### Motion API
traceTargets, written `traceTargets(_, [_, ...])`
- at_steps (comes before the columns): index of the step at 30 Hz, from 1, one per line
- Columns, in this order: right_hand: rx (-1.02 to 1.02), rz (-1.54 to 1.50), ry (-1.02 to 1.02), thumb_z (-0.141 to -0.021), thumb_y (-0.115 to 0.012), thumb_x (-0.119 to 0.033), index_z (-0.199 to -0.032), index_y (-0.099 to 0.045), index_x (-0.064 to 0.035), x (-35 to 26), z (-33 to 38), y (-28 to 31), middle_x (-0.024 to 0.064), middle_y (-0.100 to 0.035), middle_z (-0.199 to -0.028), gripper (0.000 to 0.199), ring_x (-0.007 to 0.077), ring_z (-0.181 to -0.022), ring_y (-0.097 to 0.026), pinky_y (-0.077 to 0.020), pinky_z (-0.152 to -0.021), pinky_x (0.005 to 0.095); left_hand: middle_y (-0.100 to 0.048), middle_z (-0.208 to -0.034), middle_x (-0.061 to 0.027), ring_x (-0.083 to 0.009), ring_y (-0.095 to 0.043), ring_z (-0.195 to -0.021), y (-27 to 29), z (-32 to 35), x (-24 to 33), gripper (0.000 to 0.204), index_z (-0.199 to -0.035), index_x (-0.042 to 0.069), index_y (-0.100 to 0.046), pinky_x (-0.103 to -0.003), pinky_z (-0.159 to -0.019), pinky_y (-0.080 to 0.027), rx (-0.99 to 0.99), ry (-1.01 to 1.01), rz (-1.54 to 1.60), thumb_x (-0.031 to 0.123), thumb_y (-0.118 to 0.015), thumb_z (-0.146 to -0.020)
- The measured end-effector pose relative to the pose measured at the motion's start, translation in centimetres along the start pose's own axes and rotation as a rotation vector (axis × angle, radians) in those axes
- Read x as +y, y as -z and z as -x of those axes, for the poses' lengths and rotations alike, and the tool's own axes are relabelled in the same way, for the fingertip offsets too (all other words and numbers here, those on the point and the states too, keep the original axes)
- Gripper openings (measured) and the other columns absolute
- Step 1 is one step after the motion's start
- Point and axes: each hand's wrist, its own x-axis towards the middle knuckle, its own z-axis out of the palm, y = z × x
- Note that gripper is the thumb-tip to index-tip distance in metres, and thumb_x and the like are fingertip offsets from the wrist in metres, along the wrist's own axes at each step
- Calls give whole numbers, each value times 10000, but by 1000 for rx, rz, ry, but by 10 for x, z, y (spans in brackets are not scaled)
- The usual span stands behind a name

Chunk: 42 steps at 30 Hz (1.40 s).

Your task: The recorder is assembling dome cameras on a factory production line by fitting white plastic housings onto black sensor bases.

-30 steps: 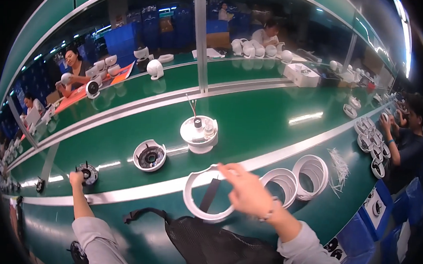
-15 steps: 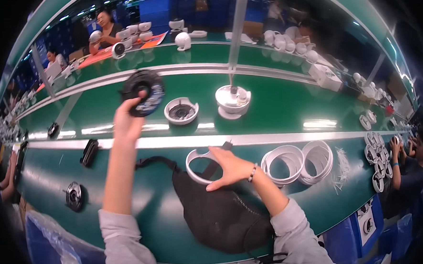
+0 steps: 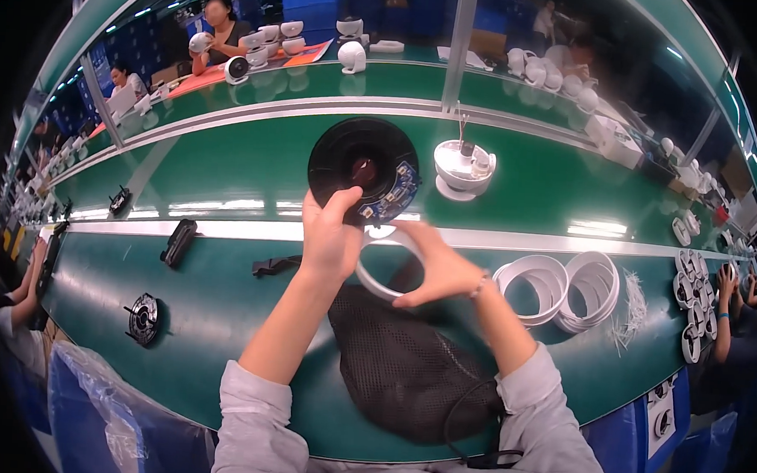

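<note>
Nearest, grey sleeves [image 3: 541, 399] reach forward on either side of a black mesh bag [image 3: 414, 371], which lies on the near side of a white ring [image 3: 374, 282]. The right hand [image 3: 445, 266], slightly blurred, appears to clasp the ring from its right, thumb and forefinger spread wide to its lower and upper edges, seemingly to leave the opening free. Just beyond the ring and leftward, the left hand [image 3: 329, 234] pinches a raised black disc [image 3: 335, 157], thumb on its face, other fingers mostly hidden behind; this grip seems to keep most of the blue circuit board [image 3: 398, 195] uncovered.

Right of the ring, the dark green table [image 3: 219, 339] carries two ring stacks [image 3: 603, 287], presumably nested to save room. Well left of the ring lie a round black part [image 3: 143, 319] and a black bar [image 3: 179, 243].

Past the ring runs a pale rail [image 3: 259, 229]; behind it, a white base [image 3: 462, 168] with upright wires stands on a glossy green surface [image 3: 254, 166]. Farthest from the ring, behind framed glass in a dim room, a co-worker [image 3: 226, 40] holds a rounded white housing [image 3: 200, 43].
</note>
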Motion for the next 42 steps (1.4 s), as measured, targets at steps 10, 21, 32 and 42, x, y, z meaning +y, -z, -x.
traceTargets(10, [506,-1167,-133,-575,-732,-178,-1298,-103,2,-46,4,17,158,-331,-1185,974,248,-1091,-390,-358,-891,341,-477,-1090,-101,-180,-476,-997,4,15,-44,395,-1145,5,-371,-325,-876,-377,80,-242,-289,-74,-432,-763])
traceTargets(21, [584,97,219,-413,-778,-323,-1279,-193,15,-72,15,46,210,-266,-1225,1099,344,-1148,-298,-262,-956,381,-323,-1283,-141,-306,-308,-1187,-26,19,4,837,-1286,93,-274,-481,-971,-248,-279,643,317,709,-285,-720])
traceTargets(32, [516,-573,-176,-497,-798,-305,-1266,-143,89,-75,59,17,225,-274,-1255,1085,296,-1169,-310,-252,-971,354,-331,-1277,-151,-371,-309,-1173,14,67,-19,639,-1267,127,-318,-610,-906,-237,-67,669,365,513,-318,-758])
traceTargets(42, [482,-139,-193,-465,-791,-370,-1280,-147,42,-69,47,-32,230,-258,-1239,1118,332,-1166,-290,-262,-963,380,-359,-1238,-147,-288,-342,-1161,29,102,-28,741,-1250,12,-283,-403,-992,-249,-13,450,244,582,-323,-779])
